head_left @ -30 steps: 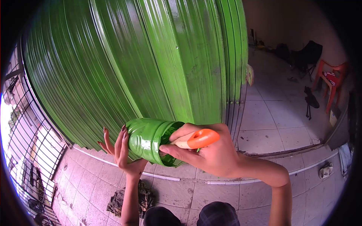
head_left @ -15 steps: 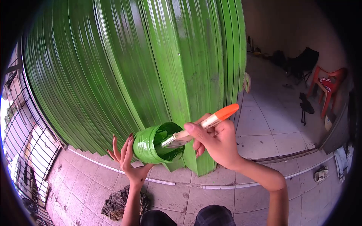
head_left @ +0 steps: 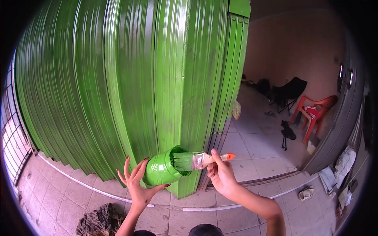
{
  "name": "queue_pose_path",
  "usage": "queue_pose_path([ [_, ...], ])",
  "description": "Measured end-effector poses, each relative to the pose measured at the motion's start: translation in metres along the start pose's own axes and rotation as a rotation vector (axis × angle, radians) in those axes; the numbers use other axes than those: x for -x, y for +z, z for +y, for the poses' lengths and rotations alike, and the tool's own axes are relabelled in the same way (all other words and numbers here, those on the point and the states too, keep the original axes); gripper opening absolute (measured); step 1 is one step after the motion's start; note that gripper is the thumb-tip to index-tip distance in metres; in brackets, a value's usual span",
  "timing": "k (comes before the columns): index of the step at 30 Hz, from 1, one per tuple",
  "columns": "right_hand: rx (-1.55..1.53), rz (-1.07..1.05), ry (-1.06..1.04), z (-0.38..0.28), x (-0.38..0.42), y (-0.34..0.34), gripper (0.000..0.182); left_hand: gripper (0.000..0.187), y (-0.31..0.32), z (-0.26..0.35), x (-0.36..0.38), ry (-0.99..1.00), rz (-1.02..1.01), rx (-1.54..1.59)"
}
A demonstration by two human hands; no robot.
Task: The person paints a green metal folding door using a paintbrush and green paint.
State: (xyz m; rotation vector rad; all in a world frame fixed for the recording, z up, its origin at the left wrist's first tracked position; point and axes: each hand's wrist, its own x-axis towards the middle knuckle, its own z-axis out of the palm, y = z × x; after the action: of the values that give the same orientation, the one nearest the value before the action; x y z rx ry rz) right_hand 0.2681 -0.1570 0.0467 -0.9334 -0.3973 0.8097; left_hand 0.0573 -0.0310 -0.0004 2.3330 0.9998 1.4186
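Note:
My left hand (head_left: 138, 184) grips a paint-covered green tub (head_left: 159, 170) around its base, thumb below and fingers above. The tub is tilted on its side, its mouth facing right. In my right hand (head_left: 221, 173) is a flat paintbrush (head_left: 202, 160) with a pale handle and orange tip, pinched between thumb and fingers. Its green-wet bristles lie at the tub's mouth, overlapping the rim. Behind both hands stands a folding corrugated metal door (head_left: 134, 78) coated in glossy green, with duller streaks near its right edge.
A crumpled dark cloth (head_left: 100, 220) lies on the tiled floor (head_left: 183, 222) at lower left. Through the doorway on the right are a red plastic chair (head_left: 315, 114), a black folding chair (head_left: 289, 91) and a small black stand (head_left: 287, 131). A sandal (head_left: 306, 192) rests outside the threshold.
The brush has drawn back from inside the tub to its mouth, and its bristles now show. My view has turned, revealing more of the doorway; the tub is tipped further sideways.

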Motion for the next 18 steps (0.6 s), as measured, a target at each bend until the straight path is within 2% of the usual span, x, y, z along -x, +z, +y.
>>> queue_pose_path([
  [4,-0.101,0.037,0.071,0.006,0.010,-0.009,0.028,0.090,0.003,-0.007,0.006,-0.049,-0.057,0.085],
  [7,-0.077,0.053,-0.128,-0.002,0.012,-0.004,0.028,0.090,0.006,-0.015,0.009,-0.125,-0.131,0.170],
  [11,0.204,-0.103,-0.362,-0.015,0.022,0.009,0.029,0.090,0.007,-0.021,0.010,-0.129,-0.159,0.279],
  [12,0.245,-0.096,-0.308,-0.016,0.030,0.018,0.031,0.090,0.007,-0.021,0.009,-0.122,-0.150,0.275],
  [16,0.227,-0.069,-0.314,-0.014,0.032,0.016,0.033,0.091,0.005,-0.020,0.011,-0.095,-0.120,0.237],
  [18,0.203,-0.052,-0.222,-0.010,0.026,0.012,0.032,0.091,0.005,-0.021,0.011,-0.094,-0.104,0.216],
])
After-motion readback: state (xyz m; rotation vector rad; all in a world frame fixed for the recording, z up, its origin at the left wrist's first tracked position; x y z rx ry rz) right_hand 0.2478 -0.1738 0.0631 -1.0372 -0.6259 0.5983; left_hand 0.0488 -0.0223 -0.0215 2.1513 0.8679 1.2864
